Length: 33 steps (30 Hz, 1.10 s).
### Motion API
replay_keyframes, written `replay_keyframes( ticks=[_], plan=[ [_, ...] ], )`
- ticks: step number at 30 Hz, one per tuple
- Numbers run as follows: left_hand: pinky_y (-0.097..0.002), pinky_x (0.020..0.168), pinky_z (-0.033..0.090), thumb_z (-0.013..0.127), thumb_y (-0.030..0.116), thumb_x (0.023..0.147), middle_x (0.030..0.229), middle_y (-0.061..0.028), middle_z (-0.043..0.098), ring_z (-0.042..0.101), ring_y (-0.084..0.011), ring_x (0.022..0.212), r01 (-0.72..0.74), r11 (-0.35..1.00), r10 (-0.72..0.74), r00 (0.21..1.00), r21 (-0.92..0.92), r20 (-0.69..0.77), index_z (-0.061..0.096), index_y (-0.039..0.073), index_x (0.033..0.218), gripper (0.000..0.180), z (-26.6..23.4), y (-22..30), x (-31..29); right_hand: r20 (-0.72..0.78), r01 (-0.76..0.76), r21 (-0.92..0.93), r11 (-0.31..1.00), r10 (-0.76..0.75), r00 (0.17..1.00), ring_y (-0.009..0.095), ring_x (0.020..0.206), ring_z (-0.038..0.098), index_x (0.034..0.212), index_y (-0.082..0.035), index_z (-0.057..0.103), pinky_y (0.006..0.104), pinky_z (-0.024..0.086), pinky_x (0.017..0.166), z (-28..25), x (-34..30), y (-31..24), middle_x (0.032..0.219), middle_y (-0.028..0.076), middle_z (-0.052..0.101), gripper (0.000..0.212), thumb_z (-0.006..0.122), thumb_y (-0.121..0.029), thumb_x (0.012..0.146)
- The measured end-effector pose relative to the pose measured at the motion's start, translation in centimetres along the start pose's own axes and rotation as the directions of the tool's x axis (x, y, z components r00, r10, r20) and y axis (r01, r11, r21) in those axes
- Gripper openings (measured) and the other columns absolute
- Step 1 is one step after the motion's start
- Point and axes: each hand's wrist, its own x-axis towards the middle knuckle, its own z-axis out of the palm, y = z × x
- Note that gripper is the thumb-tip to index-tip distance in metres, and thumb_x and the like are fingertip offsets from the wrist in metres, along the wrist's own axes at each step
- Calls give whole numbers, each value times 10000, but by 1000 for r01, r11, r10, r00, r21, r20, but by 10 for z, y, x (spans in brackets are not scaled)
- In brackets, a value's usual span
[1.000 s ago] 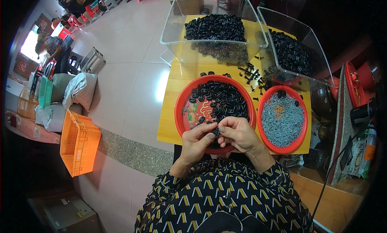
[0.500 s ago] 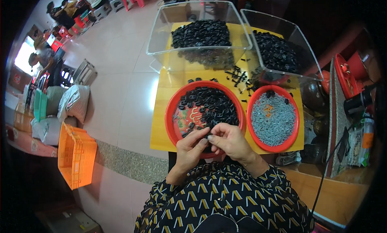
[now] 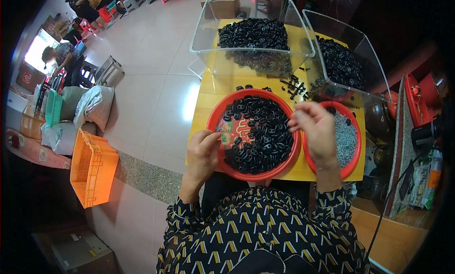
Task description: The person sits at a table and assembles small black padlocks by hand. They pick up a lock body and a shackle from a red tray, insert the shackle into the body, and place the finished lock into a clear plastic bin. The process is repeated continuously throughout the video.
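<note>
A round red tray (image 3: pixel 295 153) on the yellow table holds many small black plastic pieces with two holes (image 3: pixel 258 153); part of its printed bottom shows at the left. At the tray's left rim is my left hand (image 3: pixel 201 155), thumb and forefinger pressed together; whatever is between them is too small to make out. My right hand (image 3: pixel 315 129) is raised over the gap between this tray and a smaller red tray (image 3: pixel 356 165), its fingers bent and smeared by motion. Silver screws (image 3: pixel 345 139) fill the smaller tray, partly hidden behind that hand.
Two clear plastic bins (image 3: pixel 253 51) (image 3: pixel 341 86) with black pieces stand at the table's far side. Loose black parts (image 3: pixel 296 87) lie between bins and trays. An orange crate (image 3: pixel 95 167) and sacks (image 3: pixel 96 108) are on the floor at left. Other people (image 3: pixel 61 60) work farther off.
My hands, together over the near edge of the large tray before, have come apart. The left moved to the left rim, the right up and right toward the screws. The view has shifted slightly.
</note>
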Motion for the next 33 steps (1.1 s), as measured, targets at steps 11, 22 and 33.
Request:
replay_keyframes(
  ticks=[11, 22, 33],
  plan=[
    [-373, 662, 384, 604, 0, 643, 790, -94, 538, 486, -276, 748, -89, 968, 85, 996, 233, 23, 601, 44, 789, 153, 2, -16, 12, 558, 614, -753, 239, -264, 787, 259, 802, 461, 741, -61, 603, 359, 386, 686, 64, 4, 54, 773, 98, 494, 85, 540, -90, 692],
    [-341, 676, 374, 638, 232, 590, 730, -55, 516, 494, -215, 790, -379, 834, 210, 890, 401, 405, 600, 86, 628, 156, 19, -27, 41, 573, 598, -779, 187, -172, 801, 271, 848, 465, 833, -62, 584, 384, 367, 717, 67, 9, 65, 842, 116, 502, 158, 565, -96, 681],
    [-348, 658, 339, 531, 225, 692, 782, -99, 491, 453, -230, 773, -469, 746, 250, 856, 473, 453, 551, 31, 747, 203, 26, -30, 38, 607, 635, -756, 160, -192, 771, 294, 812, 460, 765, -17, 501, 396, 364, 677, 67, 6, 64, 819, 143, 480, 159, 544, -25, 613]
  ],
)
